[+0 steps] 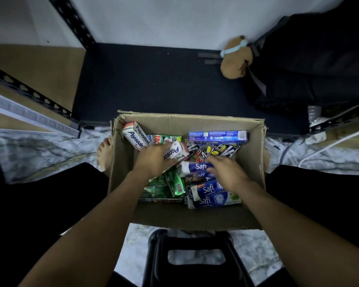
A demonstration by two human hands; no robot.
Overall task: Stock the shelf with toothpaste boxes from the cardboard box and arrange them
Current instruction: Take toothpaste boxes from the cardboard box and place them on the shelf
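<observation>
White Pepsodent box [175, 152] in left hand [153, 160]

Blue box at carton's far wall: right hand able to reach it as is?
Probably yes: the blue box lies on top, uncovered, just beyond the right hand, whose fingers look free.

Black trousers [39, 204], bare forearms [104, 214], bare foot [105, 154]

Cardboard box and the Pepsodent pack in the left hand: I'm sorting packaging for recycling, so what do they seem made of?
The cardboard box looks like plain brown corrugated board, matte, with torn, ragged rims. The Pepsodent pack that the left hand grips looks like thin printed paperboard, white and red, probably lightly glossy; the blur leaves the finish open.
</observation>
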